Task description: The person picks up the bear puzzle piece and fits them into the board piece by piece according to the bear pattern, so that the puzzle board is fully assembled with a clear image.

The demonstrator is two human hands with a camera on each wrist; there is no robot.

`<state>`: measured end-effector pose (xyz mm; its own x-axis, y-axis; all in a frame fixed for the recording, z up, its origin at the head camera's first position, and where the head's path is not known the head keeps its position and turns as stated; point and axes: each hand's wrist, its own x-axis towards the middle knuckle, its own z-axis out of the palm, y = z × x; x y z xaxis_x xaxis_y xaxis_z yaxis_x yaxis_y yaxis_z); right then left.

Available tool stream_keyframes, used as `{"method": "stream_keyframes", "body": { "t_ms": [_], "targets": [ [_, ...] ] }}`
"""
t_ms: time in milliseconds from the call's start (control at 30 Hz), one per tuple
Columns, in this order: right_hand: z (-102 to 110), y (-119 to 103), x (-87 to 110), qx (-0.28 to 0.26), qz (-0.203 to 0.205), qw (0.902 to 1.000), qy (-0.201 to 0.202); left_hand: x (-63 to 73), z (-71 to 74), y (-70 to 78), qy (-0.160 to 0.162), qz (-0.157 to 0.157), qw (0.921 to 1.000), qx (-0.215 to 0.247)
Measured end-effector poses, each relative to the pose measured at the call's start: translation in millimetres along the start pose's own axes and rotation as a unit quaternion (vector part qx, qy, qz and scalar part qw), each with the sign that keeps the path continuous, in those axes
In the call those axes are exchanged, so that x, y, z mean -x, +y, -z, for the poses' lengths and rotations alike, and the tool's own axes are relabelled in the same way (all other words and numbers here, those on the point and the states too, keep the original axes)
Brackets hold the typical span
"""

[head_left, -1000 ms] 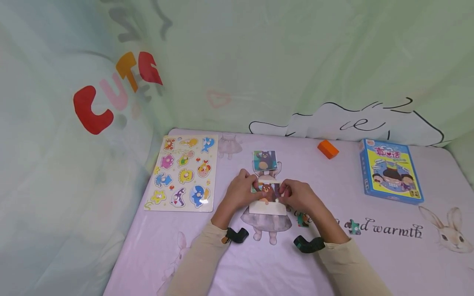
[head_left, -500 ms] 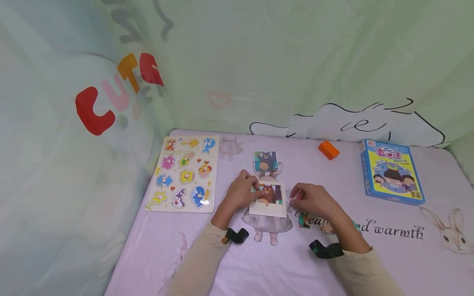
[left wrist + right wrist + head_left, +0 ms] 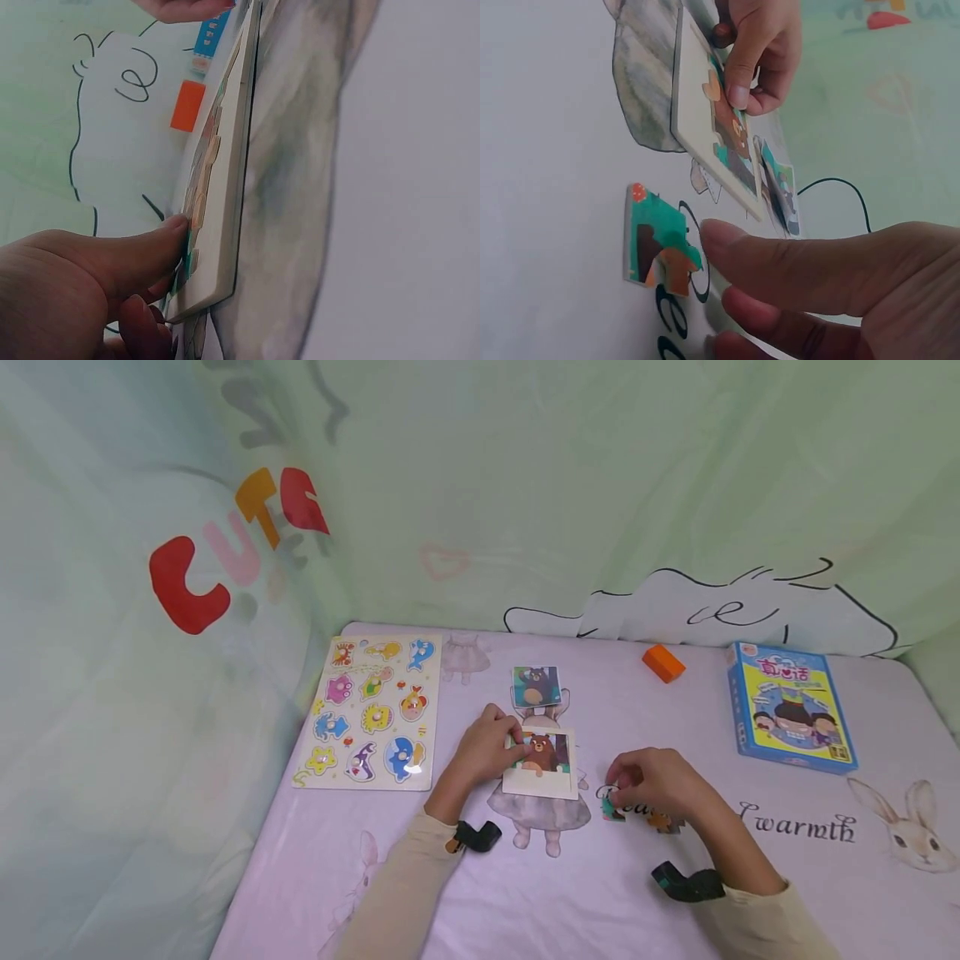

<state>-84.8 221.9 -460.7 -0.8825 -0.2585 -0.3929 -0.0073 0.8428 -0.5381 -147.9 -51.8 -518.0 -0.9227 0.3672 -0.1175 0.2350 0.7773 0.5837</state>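
A cream jigsaw board (image 3: 540,785) with a brown bear picture (image 3: 551,753) lies in front of the person. My left hand (image 3: 487,747) holds it at its left side; in the left wrist view the thumb lies over the assembled pieces and the fingers are at the board's edge. To the right, my right hand (image 3: 663,781) hovers at a loose green jigsaw piece (image 3: 656,236), thumb tip close beside its tab, fingers apart from it. Partly under that hand in the head view shows another jigsaw piece (image 3: 663,822), brown and orange.
A bear picture card (image 3: 537,687) lies just beyond the board. A sea-animal peg puzzle (image 3: 375,781) is at the left. Farther back at the right are an orange block (image 3: 664,663) and a blue-and-yellow box (image 3: 795,710).
My right hand has left the board's right side and moved right and nearer the person, to the loose green jigsaw piece. The left hand stays on the board.
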Motion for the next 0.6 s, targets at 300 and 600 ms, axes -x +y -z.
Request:
{"method": "stream_keyframes", "body": {
  "t_ms": [300, 600],
  "targets": [
    [-8.0, 3.5, 0.9, 0.003, -0.002, 1.0000, -0.003, 1.0, 1.5, 1.0, 0.002, 0.000, 1.0000, 0.006],
    [-9.0, 2.6, 1.8, 0.007, 0.006, 1.0000, 0.001, 1.6, 2.2, 1.1, 0.003, 0.002, 0.9999, 0.011]
  ]
}}
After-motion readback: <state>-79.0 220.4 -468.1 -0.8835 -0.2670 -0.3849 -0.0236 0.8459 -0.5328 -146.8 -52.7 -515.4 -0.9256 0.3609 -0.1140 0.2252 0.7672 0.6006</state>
